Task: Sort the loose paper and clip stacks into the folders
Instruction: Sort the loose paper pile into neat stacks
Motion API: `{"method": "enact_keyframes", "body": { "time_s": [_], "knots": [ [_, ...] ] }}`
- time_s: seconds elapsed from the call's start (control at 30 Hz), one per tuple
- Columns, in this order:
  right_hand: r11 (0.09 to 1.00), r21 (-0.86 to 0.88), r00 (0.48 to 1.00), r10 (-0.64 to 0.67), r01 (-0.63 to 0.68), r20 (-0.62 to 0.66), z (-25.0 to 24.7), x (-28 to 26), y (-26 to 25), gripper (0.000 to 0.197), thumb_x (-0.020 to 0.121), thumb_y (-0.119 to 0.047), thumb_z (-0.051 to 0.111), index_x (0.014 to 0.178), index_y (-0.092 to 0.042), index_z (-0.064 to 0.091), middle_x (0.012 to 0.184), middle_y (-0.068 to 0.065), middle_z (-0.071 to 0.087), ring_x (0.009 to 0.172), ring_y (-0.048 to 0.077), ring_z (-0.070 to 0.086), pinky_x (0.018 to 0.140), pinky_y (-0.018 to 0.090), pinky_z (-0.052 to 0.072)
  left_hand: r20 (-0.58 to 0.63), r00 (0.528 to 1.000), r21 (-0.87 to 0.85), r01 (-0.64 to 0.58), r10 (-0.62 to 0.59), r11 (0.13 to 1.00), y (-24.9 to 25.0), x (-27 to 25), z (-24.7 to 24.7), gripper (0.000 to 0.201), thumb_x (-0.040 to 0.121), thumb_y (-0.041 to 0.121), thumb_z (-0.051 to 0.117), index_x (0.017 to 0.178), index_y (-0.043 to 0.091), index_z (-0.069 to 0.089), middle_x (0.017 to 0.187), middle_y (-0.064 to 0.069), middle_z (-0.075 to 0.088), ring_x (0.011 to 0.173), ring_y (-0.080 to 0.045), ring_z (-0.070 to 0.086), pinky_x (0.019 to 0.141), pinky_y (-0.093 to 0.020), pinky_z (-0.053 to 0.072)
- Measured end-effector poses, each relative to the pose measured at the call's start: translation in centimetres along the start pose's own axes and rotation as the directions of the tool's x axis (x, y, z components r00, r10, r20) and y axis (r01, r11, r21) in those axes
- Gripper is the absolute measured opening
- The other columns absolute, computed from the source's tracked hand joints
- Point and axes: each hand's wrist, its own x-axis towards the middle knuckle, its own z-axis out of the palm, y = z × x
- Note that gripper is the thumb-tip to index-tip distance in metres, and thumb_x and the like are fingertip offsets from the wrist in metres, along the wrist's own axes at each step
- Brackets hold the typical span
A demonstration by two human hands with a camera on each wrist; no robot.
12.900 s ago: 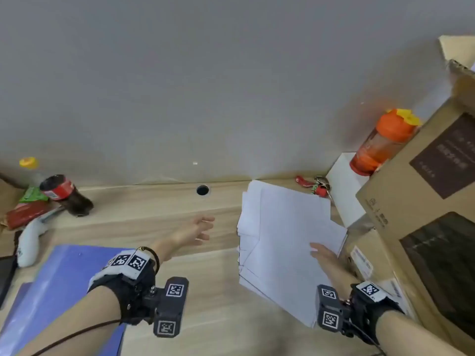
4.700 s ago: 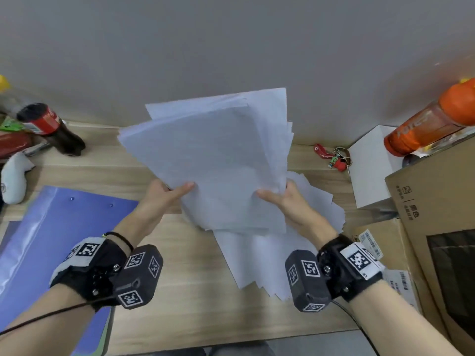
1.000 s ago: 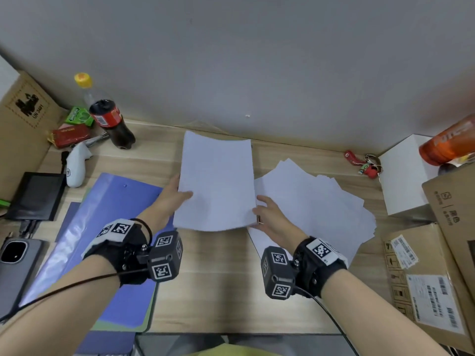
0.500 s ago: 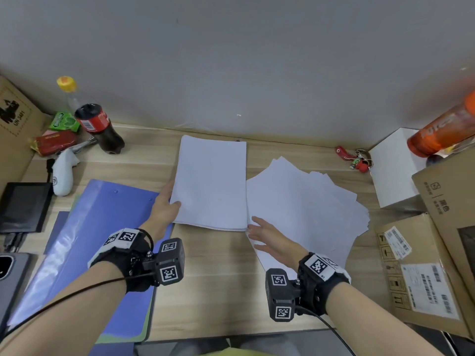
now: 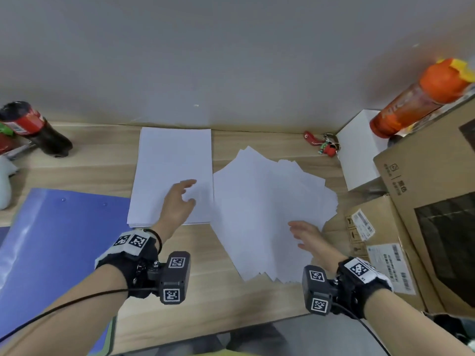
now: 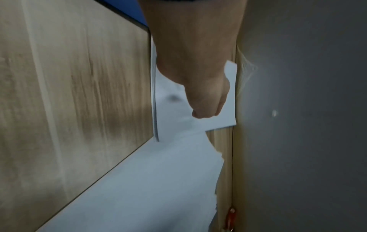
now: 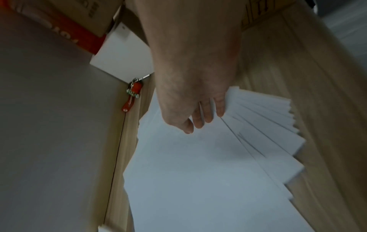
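Thin loose sheets, light and slippery
Both relaxed, empty: left hand [image 5: 177, 204] over squared stack [image 5: 172, 173], right hand [image 5: 308, 236] on fanned pile [image 5: 264, 201] beside it; grip edges.

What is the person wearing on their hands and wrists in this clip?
Both forearms are bare, no sleeves. The left hand and right hand are ungloved. Each wrist carries a black strap with white panels of square black-and-white markers and a black camera block bearing more markers. A thin black cable trails from each; the left wrist also has a thin black band.

Even, soft indoor light, faint shadows. Head view bends strongly at edges. Both wrist views dimmer, bluish, motion-blurred along the surface [image 6: 79, 94].
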Motion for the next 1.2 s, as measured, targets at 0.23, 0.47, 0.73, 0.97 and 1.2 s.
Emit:
{"method": "enact_keyframes", "body": {
  "time_s": [0.23,0.47,0.73,0.97,1.2],
  "knots": [
    [0.999,0.016,0.991,-0.04,0.042,-0.131,-6.3,3.7,-0.4,0.039,0.094,-0.01,0.053,0.132,-0.019,0.049,0.142,0.007,0.044,0.113,0.017,0.047,0.085,0.027,0.039,0.528,0.849,0.342,-0.199,-0.013,0.919,1.6,-0.2,8.0,0.059,0.098,0.013,0.048,0.151,0.02,0.024,0.161,0.0,0.015,0.148,-0.014,0.014,0.113,-0.02,0.011],
    [1.0,-0.019,0.989,-0.024,0.022,-0.149,-8.8,6.8,-1.6,0.063,0.092,-0.015,0.059,0.147,-0.02,0.029,0.152,0.007,0.03,0.137,0.022,0.032,0.092,0.027,0.035,0.677,0.735,0.386,-0.325,-0.026,0.863,4.2,0.7,14.4,0.056,0.1,0.015,0.043,0.152,0.027,0.024,0.162,0.009,0.002,0.149,-0.009,-0.004,0.113,-0.02,0.006],
    [0.996,0.076,0.974,0.056,-0.04,-0.221,-9.5,8.9,-1.4,0.075,0.09,-0.014,0.063,0.15,-0.014,0.019,0.153,0.004,0.029,0.137,0.023,0.034,0.098,0.028,0.031,-0.038,0.992,0.241,0.126,-0.121,0.962,5.7,3.1,13.5,0.063,0.086,0.006,0.058,0.145,0.012,0.036,0.149,-0.013,0.029,0.14,-0.031,0.026,0.115,-0.038,0.025],
    [0.983,-0.148,0.969,0.071,-0.108,-0.237,-9.1,7.0,0.7,0.032,0.085,-0.026,0.055,0.113,-0.013,0.056,0.101,0.001,0.06,0.098,0.024,0.058,0.086,0.035,0.05,0.047,0.927,0.157,0.362,-0.373,0.919,6.5,3.2,13.9,0.086,0.087,0.026,0.064,0.154,0.02,0.01,0.159,-0.005,0.005,0.146,-0.026,0.005,0.116,-0.042,0.023],
    [0.898,-0.38,0.974,0.196,-0.224,-0.11,-9.8,5.2,2.5,0.051,0.083,-0.057,0.051,0.111,-0.016,0.066,0.118,0.005,0.061,0.116,0.03,0.053,0.1,0.037,0.042,-0.002,0.955,0.122,0.294,-0.296,0.948,5.4,3.5,12.6,0.072,0.085,0.015,0.063,0.148,0.017,0.029,0.149,-0.006,0.032,0.136,-0.028,0.032,0.11,-0.041,0.033]
  ]
}}
